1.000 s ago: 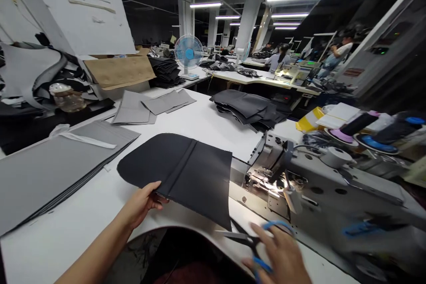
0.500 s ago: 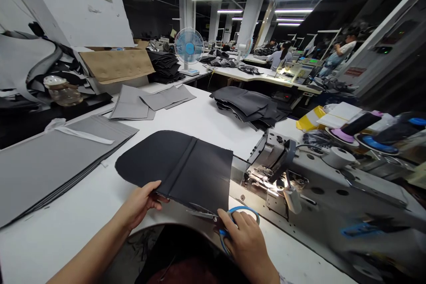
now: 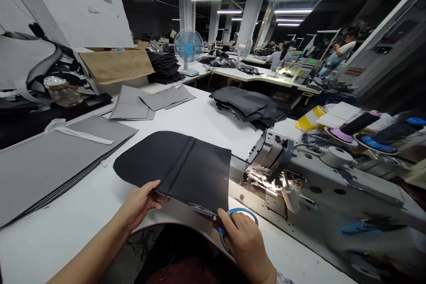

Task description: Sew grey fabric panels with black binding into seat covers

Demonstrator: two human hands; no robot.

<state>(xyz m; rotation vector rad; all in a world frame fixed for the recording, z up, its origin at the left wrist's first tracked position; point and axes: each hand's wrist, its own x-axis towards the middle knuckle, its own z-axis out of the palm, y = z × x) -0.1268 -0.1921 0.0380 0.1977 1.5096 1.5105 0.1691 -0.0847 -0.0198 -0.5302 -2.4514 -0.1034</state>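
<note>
My left hand [image 3: 144, 202] pinches the near edge of a black fabric panel [image 3: 176, 164], thumb on top and fingers underneath. The panel has one rounded end at the left, a straight end at the right and a raised seam across its middle. In my right hand [image 3: 246, 239] is a pair of scissors [image 3: 238, 210] with blue handles. Their blades lie along the panel's near edge, pointing left. Part of the handles is hidden by my fingers. Just right of the panel stands a sewing machine [image 3: 279, 173] with its lamp lit.
Grey sheets [image 3: 66, 155] are stacked at the left, with smaller grey pieces [image 3: 133, 104] behind. A pile of black panels [image 3: 246, 102] lies beyond the machine. Thread cones [image 3: 353, 131] stand at the right. Farther back are a fan [image 3: 189, 49] and people at other tables.
The scissor blades look closer together along the panel's near edge. The panel has shifted very slightly left; both hands keep their hold.
</note>
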